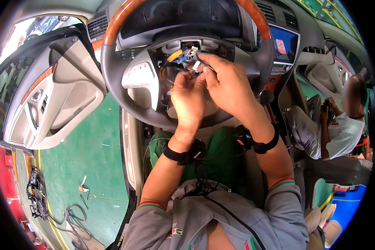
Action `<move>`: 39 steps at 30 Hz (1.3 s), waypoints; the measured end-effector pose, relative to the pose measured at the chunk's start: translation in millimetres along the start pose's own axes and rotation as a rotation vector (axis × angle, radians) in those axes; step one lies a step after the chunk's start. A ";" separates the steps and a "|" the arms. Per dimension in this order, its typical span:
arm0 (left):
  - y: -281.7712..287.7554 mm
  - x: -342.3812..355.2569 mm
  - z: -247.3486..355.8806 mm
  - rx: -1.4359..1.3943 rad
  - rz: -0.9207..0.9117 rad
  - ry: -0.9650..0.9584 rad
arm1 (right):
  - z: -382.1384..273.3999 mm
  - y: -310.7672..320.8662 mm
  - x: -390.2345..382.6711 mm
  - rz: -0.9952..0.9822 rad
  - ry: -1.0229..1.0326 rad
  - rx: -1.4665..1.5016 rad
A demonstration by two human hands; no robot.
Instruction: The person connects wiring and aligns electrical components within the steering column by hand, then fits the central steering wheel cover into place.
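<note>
Head view: left grip (187, 96) and right grip (226, 78) seemingly pinch a small part (195, 74) by the white connector (196, 65); tugging could strain yellow wiring (175, 55).

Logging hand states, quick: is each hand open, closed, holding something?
Left hand: fingers bent below the lower white connector; whether it holds anything cannot be told.
Right hand: fingers bent beside that connector; exact hold cannot be told.

The left fingers (181, 78) and right fingers (210, 61) are just beside a white connector (196, 65); yellow wires (175, 55) lie beyond the left ones, the wheel (109, 68) around both.
</note>
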State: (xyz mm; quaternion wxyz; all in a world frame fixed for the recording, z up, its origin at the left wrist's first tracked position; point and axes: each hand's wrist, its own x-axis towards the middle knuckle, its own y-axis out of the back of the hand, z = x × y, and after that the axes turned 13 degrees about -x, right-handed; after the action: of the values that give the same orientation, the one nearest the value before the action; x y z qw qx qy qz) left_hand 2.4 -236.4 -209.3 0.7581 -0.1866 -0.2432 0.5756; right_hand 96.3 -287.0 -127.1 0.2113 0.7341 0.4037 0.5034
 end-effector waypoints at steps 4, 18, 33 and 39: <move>-3.1 -0.8 6.7 -0.185 0.045 0.042 | 4.4 -16.2 -10.8 0.148 0.047 -0.130; 24.1 -31.1 30.4 0.034 -0.184 -0.017 | 3.9 -45.8 -49.2 -0.059 -0.395 0.619; 23.9 -28.2 32.8 0.499 -0.208 -0.342 | 2.1 -39.8 -59.3 0.082 -0.351 0.679; 4.7 -10.9 55.7 0.983 -0.177 -0.362 | -0.3 -42.2 -66.5 0.209 -0.236 0.360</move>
State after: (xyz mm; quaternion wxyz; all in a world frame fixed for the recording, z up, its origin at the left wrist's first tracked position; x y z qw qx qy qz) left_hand -36.2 -245.4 -168.4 0.7477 0.3142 -0.0866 0.5785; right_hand 68.9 -315.8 -195.0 0.0695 0.8516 0.3813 0.3530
